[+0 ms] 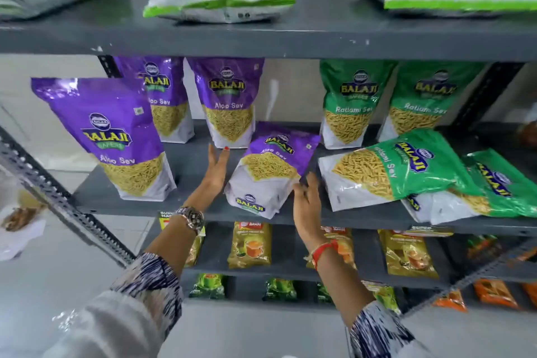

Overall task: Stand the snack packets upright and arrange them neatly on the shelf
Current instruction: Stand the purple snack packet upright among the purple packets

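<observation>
On the grey middle shelf [191,160] three purple Aloo Sev packets stand upright: one at the front left [110,139], two at the back [167,99] [231,102]. A fourth purple packet [268,168] lies tilted on its back in the middle. My left hand [216,167] is flat and open just left of it, fingers pointing to the back. My right hand [306,197] touches its lower right corner, fingers spread. Two green Ratlami Sev packets [351,102] [427,99] stand at the back right; two more [395,174] [494,189] lie on their sides in front.
The shelf above [261,41] holds flat white-and-green bags [220,3]. Lower shelves carry yellow tea packets [251,245], green packets [207,285] and orange ones [494,293]. A slotted metal upright [58,192] runs diagonally at the left.
</observation>
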Demonstrator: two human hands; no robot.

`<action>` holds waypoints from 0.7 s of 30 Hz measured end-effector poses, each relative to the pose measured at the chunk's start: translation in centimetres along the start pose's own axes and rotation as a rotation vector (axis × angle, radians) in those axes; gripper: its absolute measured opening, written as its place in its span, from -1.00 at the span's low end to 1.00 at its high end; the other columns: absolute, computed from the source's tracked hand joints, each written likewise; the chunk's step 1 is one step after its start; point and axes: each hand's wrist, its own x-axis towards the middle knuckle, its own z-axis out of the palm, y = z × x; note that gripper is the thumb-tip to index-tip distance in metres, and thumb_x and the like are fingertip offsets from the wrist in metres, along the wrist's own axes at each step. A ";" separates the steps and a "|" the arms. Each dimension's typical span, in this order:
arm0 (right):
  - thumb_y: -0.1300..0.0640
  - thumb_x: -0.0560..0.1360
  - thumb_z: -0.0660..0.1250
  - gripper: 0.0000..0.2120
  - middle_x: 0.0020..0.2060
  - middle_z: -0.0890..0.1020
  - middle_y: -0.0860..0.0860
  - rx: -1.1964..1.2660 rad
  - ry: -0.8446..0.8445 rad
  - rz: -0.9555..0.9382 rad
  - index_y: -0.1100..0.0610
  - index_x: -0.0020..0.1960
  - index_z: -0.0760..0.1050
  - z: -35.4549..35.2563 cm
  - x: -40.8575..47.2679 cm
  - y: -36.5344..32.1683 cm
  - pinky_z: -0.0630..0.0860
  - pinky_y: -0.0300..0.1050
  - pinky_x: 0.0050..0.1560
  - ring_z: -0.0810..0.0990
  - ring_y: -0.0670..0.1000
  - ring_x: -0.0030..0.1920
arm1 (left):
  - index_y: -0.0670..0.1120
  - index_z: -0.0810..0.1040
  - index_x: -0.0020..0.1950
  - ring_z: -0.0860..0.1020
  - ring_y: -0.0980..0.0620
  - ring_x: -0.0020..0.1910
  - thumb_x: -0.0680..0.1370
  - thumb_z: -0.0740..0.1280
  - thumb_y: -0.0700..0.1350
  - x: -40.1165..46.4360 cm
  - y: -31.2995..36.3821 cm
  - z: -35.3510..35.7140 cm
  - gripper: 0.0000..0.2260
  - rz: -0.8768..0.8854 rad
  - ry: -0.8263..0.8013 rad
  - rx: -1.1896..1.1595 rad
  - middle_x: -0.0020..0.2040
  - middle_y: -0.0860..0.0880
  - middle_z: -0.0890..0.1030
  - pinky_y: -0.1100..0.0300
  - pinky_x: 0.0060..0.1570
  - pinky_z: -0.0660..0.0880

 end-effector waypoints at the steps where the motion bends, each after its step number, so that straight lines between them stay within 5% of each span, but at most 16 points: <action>1: 0.11 0.59 0.13 -0.52 0.47 0.30 0.09 0.030 0.053 0.101 0.19 0.47 0.17 0.6 0.7 0.4 0.14 -0.21 0.43 0.27 0.01 0.45 | -0.09 0.24 0.41 0.41 -0.13 0.33 0.55 0.13 0.11 0.9 0.0 -0.1 -0.51 -0.100 0.035 -0.048 0.38 -0.13 0.43 -0.03 0.32 0.33; 2: 0.13 0.59 0.13 -0.54 0.46 0.31 0.13 0.052 0.087 0.191 0.21 0.46 0.19 1.0 1.5 0.7 0.17 -0.10 0.46 0.29 0.09 0.45 | -0.11 0.44 0.22 0.57 -0.11 0.11 0.54 0.17 0.10 2.2 -0.4 -0.2 -0.62 -0.207 0.027 -0.114 0.11 -0.13 0.65 0.00 0.12 0.45; 4: 0.09 0.56 0.15 -0.60 0.36 0.45 0.21 0.121 0.121 0.313 0.19 0.37 0.34 1.7 3.2 2.0 0.34 0.15 0.39 0.43 0.20 0.33 | -0.08 0.54 -0.13 0.60 0.01 -0.28 0.54 0.21 0.01 4.0 -1.4 -0.3 -0.80 -0.313 -0.053 -0.173 -0.31 -0.04 0.68 0.12 -0.16 0.46; 8: 0.04 0.41 0.26 -0.67 -0.04 0.63 0.29 0.180 0.138 0.423 0.30 -0.03 0.54 2.4 6.2 3.5 0.46 0.03 -0.02 0.56 0.14 -0.08 | -0.19 0.58 -0.03 0.59 -0.10 -0.07 0.51 0.27 -0.07 4.9 -1.2 0.4 -0.79 -0.336 -0.158 -0.040 -0.17 -0.06 0.71 0.09 0.03 0.51; 12: 0.12 0.34 0.28 -0.83 -0.33 0.55 0.12 0.179 0.195 0.417 0.15 -0.39 0.49 2.6 6.6 2.9 0.40 -0.03 -0.18 0.47 0.06 -0.22 | -0.30 0.54 0.14 0.60 -0.18 0.08 0.39 0.40 0.00 6.7 -2.2 1.0 -0.54 -0.342 -0.047 0.080 0.14 -0.23 0.62 -0.06 0.20 0.49; 15: 0.21 0.40 0.29 -0.76 -0.41 0.50 0.03 0.224 0.217 0.424 0.11 -0.44 0.46 2.3 6.1 2.7 0.40 -0.07 -0.19 0.46 0.03 -0.30 | -0.33 0.54 0.07 0.56 -0.11 -0.02 0.45 0.36 -0.11 5.3 -1.8 1.4 -0.68 -0.321 -0.004 0.017 0.04 -0.18 0.60 0.07 0.00 0.47; 17: 0.22 0.36 0.29 -0.76 -0.42 0.50 0.03 0.240 0.221 0.412 0.10 -0.48 0.45 1.8 5.5 2.4 0.41 -0.02 -0.15 0.47 0.04 -0.29 | -0.24 0.55 -0.15 0.53 -0.08 -0.09 0.47 0.34 -0.15 3.9 -1.9 1.3 -0.86 -0.316 -0.023 -0.079 -0.05 -0.19 0.60 0.07 -0.03 0.45; 21: 0.32 0.42 0.23 -0.80 -0.27 0.57 0.10 0.294 0.237 0.352 0.11 -0.31 0.49 0.3 2.9 0.9 0.50 -0.01 -0.06 0.54 0.11 -0.16 | -0.17 0.47 -0.22 0.57 -0.07 -0.25 0.52 0.24 -0.23 0.3 -2.3 0.6 -0.87 -0.284 -0.055 -0.286 -0.23 -0.15 0.60 0.08 -0.10 0.54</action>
